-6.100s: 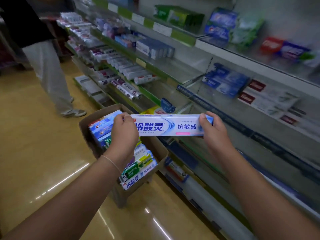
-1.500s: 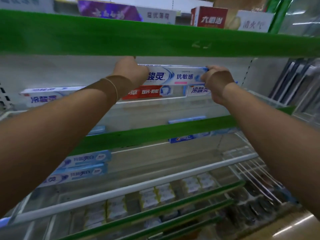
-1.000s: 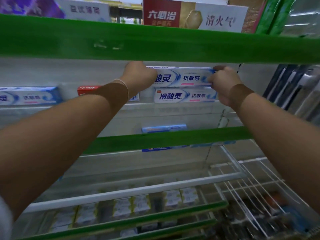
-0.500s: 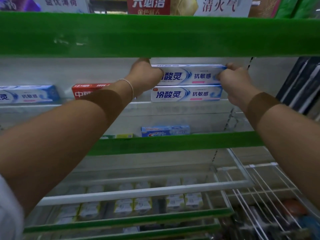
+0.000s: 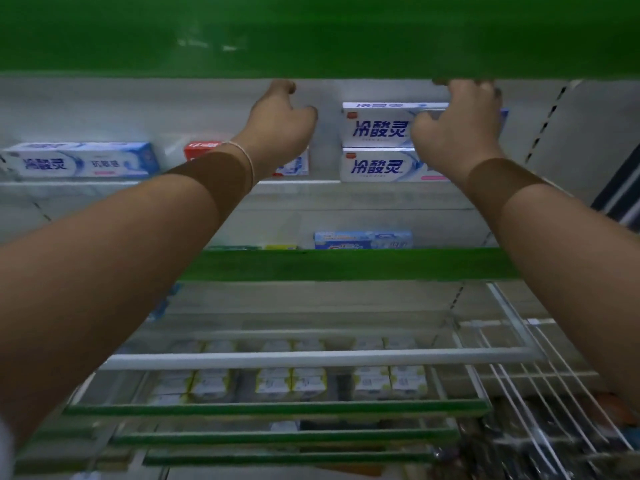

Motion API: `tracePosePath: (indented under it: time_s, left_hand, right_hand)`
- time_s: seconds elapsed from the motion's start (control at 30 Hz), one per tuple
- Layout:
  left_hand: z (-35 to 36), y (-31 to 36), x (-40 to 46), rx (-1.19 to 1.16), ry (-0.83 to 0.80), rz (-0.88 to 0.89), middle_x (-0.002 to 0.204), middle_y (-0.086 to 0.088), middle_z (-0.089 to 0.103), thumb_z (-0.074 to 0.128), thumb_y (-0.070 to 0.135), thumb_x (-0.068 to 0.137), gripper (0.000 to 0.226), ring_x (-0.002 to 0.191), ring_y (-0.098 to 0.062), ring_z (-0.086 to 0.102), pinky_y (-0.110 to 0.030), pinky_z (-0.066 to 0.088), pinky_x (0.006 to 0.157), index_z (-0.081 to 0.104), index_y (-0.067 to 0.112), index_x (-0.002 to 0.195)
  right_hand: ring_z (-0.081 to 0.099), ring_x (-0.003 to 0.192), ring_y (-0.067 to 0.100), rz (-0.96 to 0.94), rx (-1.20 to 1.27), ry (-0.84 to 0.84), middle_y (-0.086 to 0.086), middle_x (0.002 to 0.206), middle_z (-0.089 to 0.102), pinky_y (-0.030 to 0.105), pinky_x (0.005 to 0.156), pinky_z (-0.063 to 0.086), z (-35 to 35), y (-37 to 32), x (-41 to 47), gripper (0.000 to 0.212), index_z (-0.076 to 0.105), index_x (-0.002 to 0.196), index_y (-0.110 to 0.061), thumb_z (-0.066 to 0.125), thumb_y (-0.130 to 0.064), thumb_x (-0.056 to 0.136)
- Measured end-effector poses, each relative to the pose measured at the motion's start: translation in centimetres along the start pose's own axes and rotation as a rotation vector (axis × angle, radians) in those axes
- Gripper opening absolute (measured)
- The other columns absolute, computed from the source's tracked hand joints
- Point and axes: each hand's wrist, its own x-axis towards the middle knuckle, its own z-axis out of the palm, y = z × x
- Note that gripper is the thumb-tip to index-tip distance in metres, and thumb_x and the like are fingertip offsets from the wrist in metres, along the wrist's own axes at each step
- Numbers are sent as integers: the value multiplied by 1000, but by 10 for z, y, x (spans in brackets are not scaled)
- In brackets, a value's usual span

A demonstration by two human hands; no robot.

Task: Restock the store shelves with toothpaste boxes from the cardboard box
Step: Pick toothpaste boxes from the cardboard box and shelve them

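Note:
The white-and-blue toothpaste box (image 5: pixel 377 124) lies on top of an identical box (image 5: pixel 377 166) on the shelf board (image 5: pixel 298 183). My right hand (image 5: pixel 457 133) covers the right half of the upper box, thumb on its front face and fingers curled over its top edge. My left hand (image 5: pixel 280 123) is off the box, just to its left, with loosely curled fingers that hold nothing. The cardboard box is out of view.
The green shelf edge (image 5: pixel 311 36) hangs just above both hands. A red box (image 5: pixel 202 148) sits behind my left wrist, with a white-blue box (image 5: pixel 83 161) further left. One shelf down lies a blue box (image 5: pixel 363 240). Below are several small packs (image 5: pixel 291 379) and a wire rack (image 5: pixel 519 375).
My left hand has let go of the box's left end and drawn away to the left. My right hand has slid from the box's right end onto its front. The box now rests on the stack.

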Motion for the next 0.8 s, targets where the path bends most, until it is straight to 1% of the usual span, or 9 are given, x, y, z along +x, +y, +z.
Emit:
tracePosePath:
  time_s: [0.07,0.13,0.27,0.33,0.43,0.53,0.57,0.7,0.8]
  left_hand:
    - [-25,-6,-9,76,-1,37,80,4,51,48,23,97,53,61,-10,50,-20,44,52,34,12,147]
    - [-55,-12,-22,170,23,71,81,5,53,48,24,97,52,70,-12,52,-21,46,63,35,11,146]
    - [-125,-37,-50,183,35,40,111,-5,62,49,27,96,40,86,-19,57,-24,48,79,49,19,135]
    - [-165,-56,-68,183,70,17,102,-1,64,51,27,96,24,83,-18,60,-19,47,77,55,23,119]
    - [-230,-84,-105,199,156,30,84,7,61,52,28,96,18,67,-10,55,-14,43,59,57,22,113]
    - [-297,-110,-140,239,187,11,93,-5,66,47,35,97,30,69,-14,51,-25,41,64,59,16,117]
    - [-319,-119,-153,248,201,5,93,-5,65,46,36,98,32,69,-13,51,-25,40,66,59,15,117]
    - [-401,-153,-209,267,311,-56,72,8,56,47,33,99,28,61,-7,48,-28,39,65,59,15,117]
    - [-460,-180,-260,358,340,-149,84,2,61,50,30,98,29,71,-14,55,-29,45,69,55,17,124]
  right_hand:
    - [36,134,36,-50,50,-37,22,136,46,38,112,32,10,-25,-12,55,54,136,-13,44,-25,84]
    - [40,132,35,-102,87,-57,20,137,47,32,112,32,23,-51,-24,48,57,134,-17,49,-20,87]
    - [53,124,25,-183,229,-158,10,137,55,26,107,37,49,-111,-62,43,59,131,-18,54,-17,89]
    - [52,127,18,-164,361,-239,2,139,56,23,106,36,65,-147,-84,41,56,135,-20,53,-20,94]
    - [53,122,16,-115,475,-310,-2,136,58,21,101,38,88,-204,-119,37,56,135,-23,50,-23,99]
    - [56,110,17,-164,577,-349,0,124,62,27,100,44,110,-257,-158,35,59,131,-20,51,-27,98]
    - [56,109,17,-187,595,-372,0,121,62,27,98,45,118,-275,-171,35,60,129,-18,51,-29,97]
    - [58,113,18,-299,623,-450,1,122,64,29,98,43,148,-345,-230,37,62,128,-15,52,-33,97]
    - [58,104,15,-368,689,-530,1,111,64,24,87,42,169,-396,-280,33,63,125,-11,53,-28,99]
